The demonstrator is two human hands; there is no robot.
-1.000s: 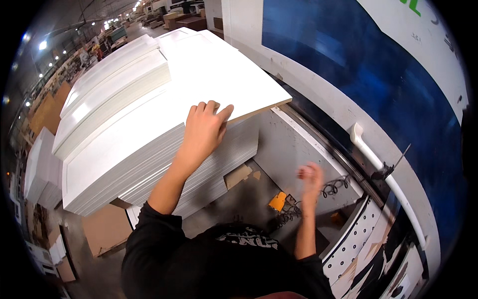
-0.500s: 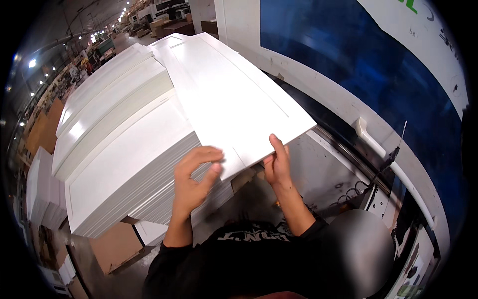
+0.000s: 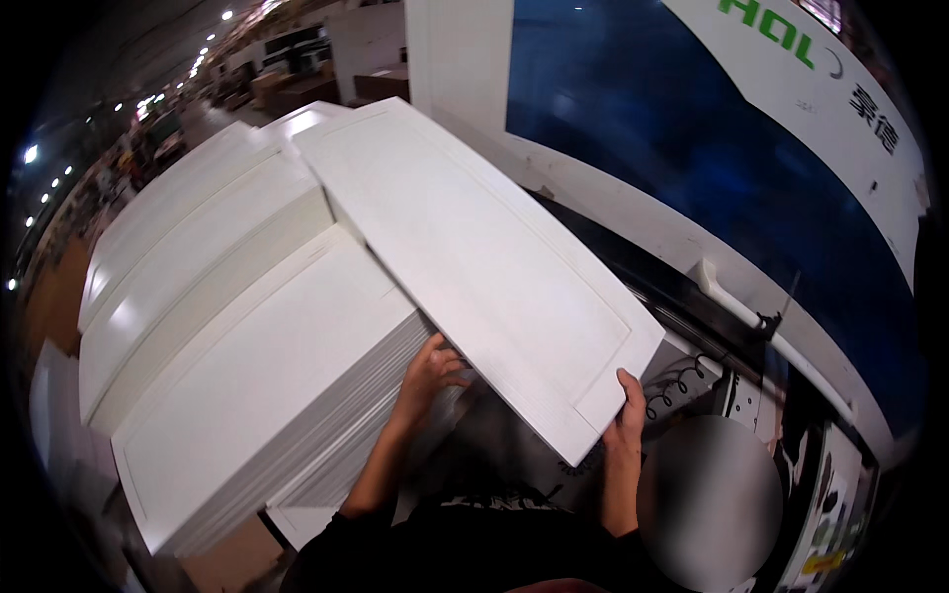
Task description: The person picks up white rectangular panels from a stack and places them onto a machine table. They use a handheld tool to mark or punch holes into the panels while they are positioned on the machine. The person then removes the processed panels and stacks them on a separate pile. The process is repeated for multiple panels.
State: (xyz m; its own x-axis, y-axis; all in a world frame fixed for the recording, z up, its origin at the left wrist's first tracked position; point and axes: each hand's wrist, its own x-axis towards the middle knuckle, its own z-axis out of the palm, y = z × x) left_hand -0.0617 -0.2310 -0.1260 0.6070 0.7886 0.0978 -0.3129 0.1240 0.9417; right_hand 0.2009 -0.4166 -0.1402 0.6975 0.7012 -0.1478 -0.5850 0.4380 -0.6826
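A long white panel [image 3: 484, 267] with a recessed border, like a cabinet door, slants across the view. Its far end lies on other white panels and its near corner juts out toward me. My right hand [image 3: 625, 420] clasps the near end by the right corner, thumb on top; the fingers beneath are hidden. Beside the panel's long left edge is my left hand [image 3: 427, 381], open, its fingers apart and partly curled near the edge. A tall stack of white panels [image 3: 267, 356] stands just left of this hand.
More stacked white panels [image 3: 188, 217] rise at the far left. On the right stands a large machine with a dark blue window [image 3: 633, 109], a white bar handle [image 3: 811, 371] and a coiled black cable [image 3: 677, 385]. Brown board [image 3: 232, 563] shows below the stack.
The panel's near end has swung right and toward me, my right hand moving with it. My left hand has gone from above the near left corner to beside the long left edge.
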